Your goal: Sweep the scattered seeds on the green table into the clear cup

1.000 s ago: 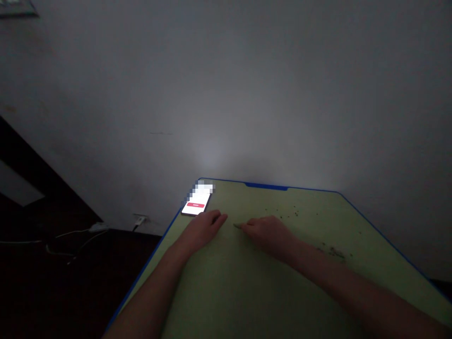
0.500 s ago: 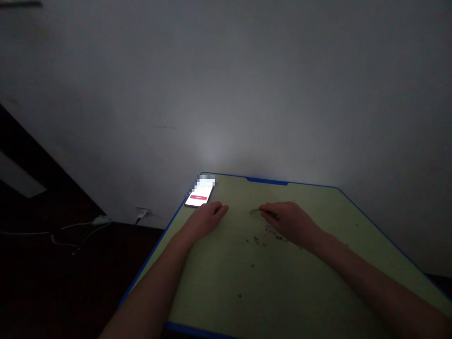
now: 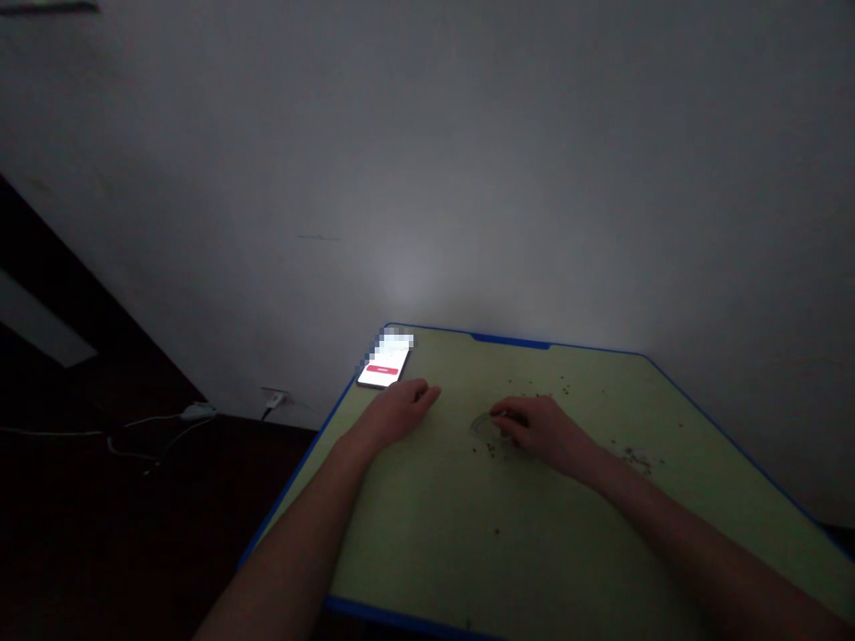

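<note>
My right hand is over the middle of the table, its thumb and fingertips pinched on a thin, pale, curved strand that arcs out to the left. Dim light and blur hide what the strand is made of. My left hand rests near the table's left edge, just in front of a lit phone. Its fingers are curled in, and whatever they may hold is hidden. Small dark bead-like pieces lie below the right fingertips, with another cluster to the right of the right wrist.
The pale green table has a blue rim and stands against a grey wall. More loose pieces lie beyond the right hand. A plug and white cables are at the lower left, over a dark floor.
The right hand has come slightly nearer, still pinching the strand. Small dark pieces now lie differently, with a cluster showing right of the wrist. The left hand stays by the phone; the view shifted slightly.
</note>
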A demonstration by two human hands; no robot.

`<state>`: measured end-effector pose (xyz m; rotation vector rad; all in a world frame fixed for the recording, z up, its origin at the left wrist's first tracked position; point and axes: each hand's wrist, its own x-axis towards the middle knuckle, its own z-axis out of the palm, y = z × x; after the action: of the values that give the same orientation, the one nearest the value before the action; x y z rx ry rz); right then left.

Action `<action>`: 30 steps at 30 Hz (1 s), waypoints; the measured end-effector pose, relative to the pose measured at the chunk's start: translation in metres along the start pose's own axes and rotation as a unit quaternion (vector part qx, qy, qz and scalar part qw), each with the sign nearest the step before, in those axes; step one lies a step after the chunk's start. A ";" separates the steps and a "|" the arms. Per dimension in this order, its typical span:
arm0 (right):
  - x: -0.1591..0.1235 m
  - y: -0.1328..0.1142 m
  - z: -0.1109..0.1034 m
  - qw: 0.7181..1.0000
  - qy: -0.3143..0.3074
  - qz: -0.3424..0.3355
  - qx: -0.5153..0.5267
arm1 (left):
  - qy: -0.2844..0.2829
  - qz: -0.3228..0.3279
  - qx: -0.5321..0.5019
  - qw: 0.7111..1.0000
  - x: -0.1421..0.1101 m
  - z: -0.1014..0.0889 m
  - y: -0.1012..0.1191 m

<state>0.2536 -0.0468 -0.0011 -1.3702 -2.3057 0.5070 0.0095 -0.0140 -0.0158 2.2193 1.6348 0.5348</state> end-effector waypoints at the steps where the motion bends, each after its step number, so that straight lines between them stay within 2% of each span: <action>1: 0.000 0.000 0.001 1.000 -0.001 -0.007 -0.001 | -0.001 0.000 0.000 1.000 0.000 0.000 0.000; 9: -0.009 -0.006 0.010 1.000 0.004 -0.005 0.020 | -0.003 0.015 0.000 1.000 -0.002 -0.001 0.004; 13: -0.009 -0.002 0.012 0.998 0.000 0.029 0.050 | -0.004 0.017 0.001 1.000 -0.002 -0.002 0.005; 18: -0.008 0.002 0.015 0.999 0.012 0.033 0.020 | -0.007 0.024 0.004 1.000 -0.002 -0.001 0.005; 30: -0.040 -0.034 0.023 0.996 -0.082 0.011 0.026 | -0.006 0.021 0.010 1.000 -0.002 -0.001 0.007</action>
<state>0.2344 -0.1001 -0.0103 -1.3765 -2.3907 0.7047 0.0142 -0.0175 -0.0119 2.2718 1.5972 0.5159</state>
